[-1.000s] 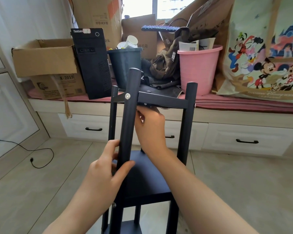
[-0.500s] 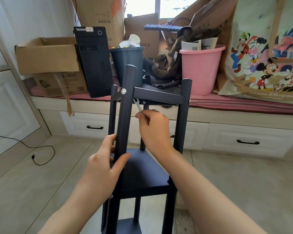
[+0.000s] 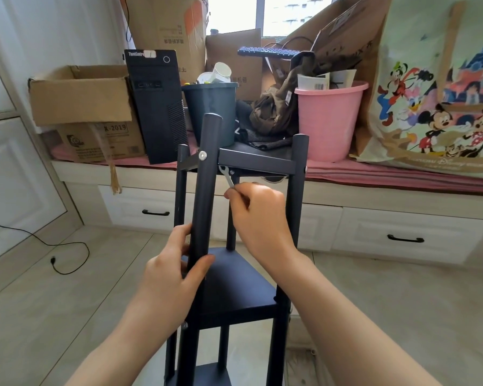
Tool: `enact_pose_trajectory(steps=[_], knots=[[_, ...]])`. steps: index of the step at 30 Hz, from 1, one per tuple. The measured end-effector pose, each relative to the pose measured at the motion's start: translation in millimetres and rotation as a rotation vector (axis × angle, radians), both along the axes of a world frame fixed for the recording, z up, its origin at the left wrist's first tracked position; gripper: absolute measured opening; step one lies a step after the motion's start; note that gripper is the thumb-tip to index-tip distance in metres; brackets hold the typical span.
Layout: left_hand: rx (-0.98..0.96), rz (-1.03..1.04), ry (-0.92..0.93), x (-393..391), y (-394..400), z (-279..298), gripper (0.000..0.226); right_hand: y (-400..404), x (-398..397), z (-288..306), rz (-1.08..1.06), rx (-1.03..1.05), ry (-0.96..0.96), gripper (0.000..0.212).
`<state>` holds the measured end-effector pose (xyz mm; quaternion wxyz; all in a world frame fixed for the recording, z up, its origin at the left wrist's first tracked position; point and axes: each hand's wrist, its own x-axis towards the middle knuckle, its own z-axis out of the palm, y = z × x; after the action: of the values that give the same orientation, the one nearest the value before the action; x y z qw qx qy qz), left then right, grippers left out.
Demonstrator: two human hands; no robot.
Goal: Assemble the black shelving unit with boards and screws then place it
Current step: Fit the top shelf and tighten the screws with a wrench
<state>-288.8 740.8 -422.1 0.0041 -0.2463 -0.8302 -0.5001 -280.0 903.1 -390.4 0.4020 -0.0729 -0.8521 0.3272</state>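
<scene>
On the tiled floor before the window bench, black shelving unit (image 3: pixel 234 280) upright, left hand (image 3: pixel 173 277) gripping its front post (image 3: pixel 205 185), right hand (image 3: pixel 258 215) pinching a small wrench (image 3: pixel 227 176) under the top board (image 3: pixel 258 158).

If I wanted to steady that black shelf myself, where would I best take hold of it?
Probably the near front post, midway between the top shelf and middle shelf, coming from the front: it is a bare round tube, upright and easy to wrap. The left hand grips it there.
</scene>
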Motion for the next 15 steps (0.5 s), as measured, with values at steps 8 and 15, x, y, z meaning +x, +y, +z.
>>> enact_pose_trajectory(steps=[8,15], knots=[[0.013,0.009,-0.014,0.2,-1.5,-0.2,0.039,1.3,-1.6,3.2,-0.042,0.016,0.070,0.039],[0.010,-0.014,-0.032,1.5,-4.1,3.0,0.040,2.9,-2.4,3.0,-0.023,0.009,0.083,0.039]])
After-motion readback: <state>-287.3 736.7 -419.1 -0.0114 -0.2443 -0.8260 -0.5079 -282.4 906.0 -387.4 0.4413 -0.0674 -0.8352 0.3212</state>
